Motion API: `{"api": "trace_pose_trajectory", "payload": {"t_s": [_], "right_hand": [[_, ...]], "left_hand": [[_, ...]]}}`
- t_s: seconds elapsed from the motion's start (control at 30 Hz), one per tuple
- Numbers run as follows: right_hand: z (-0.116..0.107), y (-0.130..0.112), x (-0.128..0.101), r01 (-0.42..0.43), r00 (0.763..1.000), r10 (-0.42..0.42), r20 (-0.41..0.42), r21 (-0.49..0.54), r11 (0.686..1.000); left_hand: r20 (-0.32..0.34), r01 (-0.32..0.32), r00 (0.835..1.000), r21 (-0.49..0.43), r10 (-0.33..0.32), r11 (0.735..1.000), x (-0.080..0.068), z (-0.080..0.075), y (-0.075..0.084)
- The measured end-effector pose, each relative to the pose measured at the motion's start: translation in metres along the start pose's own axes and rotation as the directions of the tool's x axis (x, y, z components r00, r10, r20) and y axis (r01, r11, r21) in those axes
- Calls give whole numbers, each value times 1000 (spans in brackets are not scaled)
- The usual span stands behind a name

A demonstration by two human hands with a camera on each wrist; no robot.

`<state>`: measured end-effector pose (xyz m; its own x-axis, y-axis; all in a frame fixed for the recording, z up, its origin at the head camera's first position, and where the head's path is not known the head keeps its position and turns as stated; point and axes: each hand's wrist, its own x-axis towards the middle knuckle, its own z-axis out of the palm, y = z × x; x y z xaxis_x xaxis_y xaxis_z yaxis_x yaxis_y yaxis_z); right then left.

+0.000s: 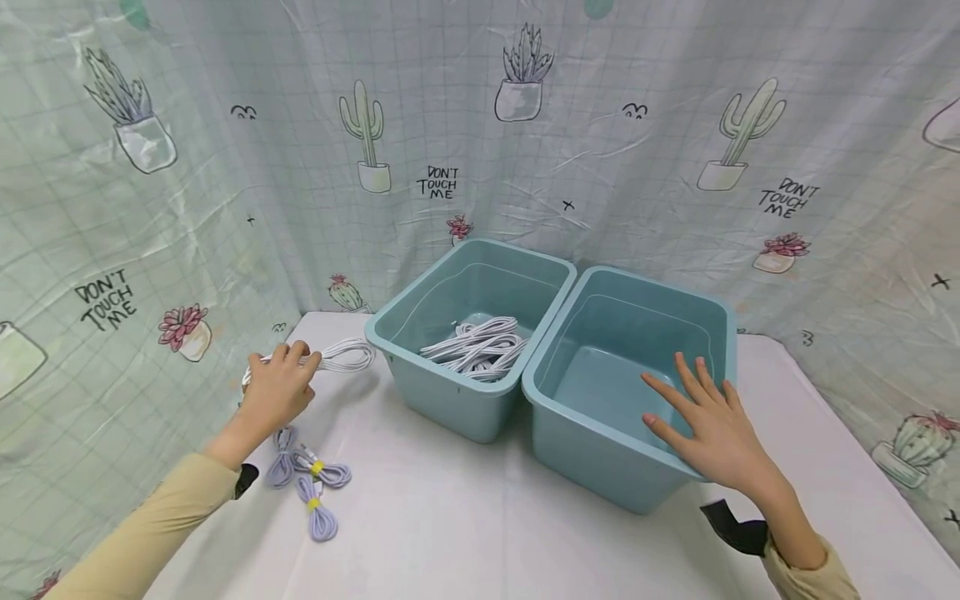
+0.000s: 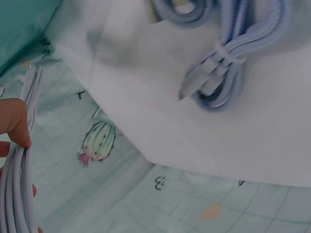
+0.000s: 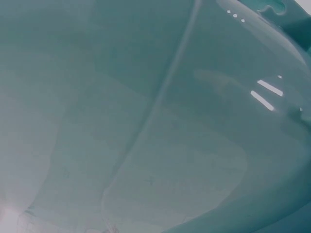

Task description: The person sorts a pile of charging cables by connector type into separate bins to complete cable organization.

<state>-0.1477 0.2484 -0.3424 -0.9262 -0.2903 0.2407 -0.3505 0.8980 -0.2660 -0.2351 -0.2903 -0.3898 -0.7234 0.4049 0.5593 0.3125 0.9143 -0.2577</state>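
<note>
My left hand (image 1: 279,388) grips a coiled white cable (image 1: 347,356) on the white table, left of the bins; in the left wrist view a finger (image 2: 13,121) curls over the white cable (image 2: 18,184). Just below that hand lie lilac cable bundles (image 1: 311,483) with yellow ties, and the lilac bundles (image 2: 228,58) show close in the left wrist view. My right hand (image 1: 708,425) hovers with straight spread fingers over the front rim of the right teal bin (image 1: 622,467), holding nothing. The left teal bin (image 1: 450,400) contains several white cable coils (image 1: 480,346).
A cactus-print curtain (image 1: 525,150) hangs behind and to both sides of the table (image 1: 450,533). The right wrist view shows only the teal bin's inner wall (image 3: 155,121). The two bins stand side by side at the table's back.
</note>
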Motion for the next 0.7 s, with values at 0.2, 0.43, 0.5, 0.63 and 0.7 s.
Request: {"api": "trace_pose_trajectory", "payload": {"t_s": [0.2,0.43,0.5,0.63,0.7], "right_hand": [[1,-2,-1,3,1000,-3,-9,0,1000],[3,-1,0,6,1000,-6,-26,1,1000],[3,-1,0,5,1000,-5,-28,3,1000],[3,-1,0,4,1000,-4,-24,2,1000],[3,-1,0,4,1000,-4,-19,1,1000]], "left_hand": [[-46,66,997,-50,-68,997,10,-17,-6],[-99,112,988,-84,-120,990,21,-32,-16],[-119,120,984,-98,-131,988,25,-37,-18],[-155,129,977,-130,-149,983,32,-46,-18],[-165,129,974,-146,-153,981,37,-51,-17]]}}
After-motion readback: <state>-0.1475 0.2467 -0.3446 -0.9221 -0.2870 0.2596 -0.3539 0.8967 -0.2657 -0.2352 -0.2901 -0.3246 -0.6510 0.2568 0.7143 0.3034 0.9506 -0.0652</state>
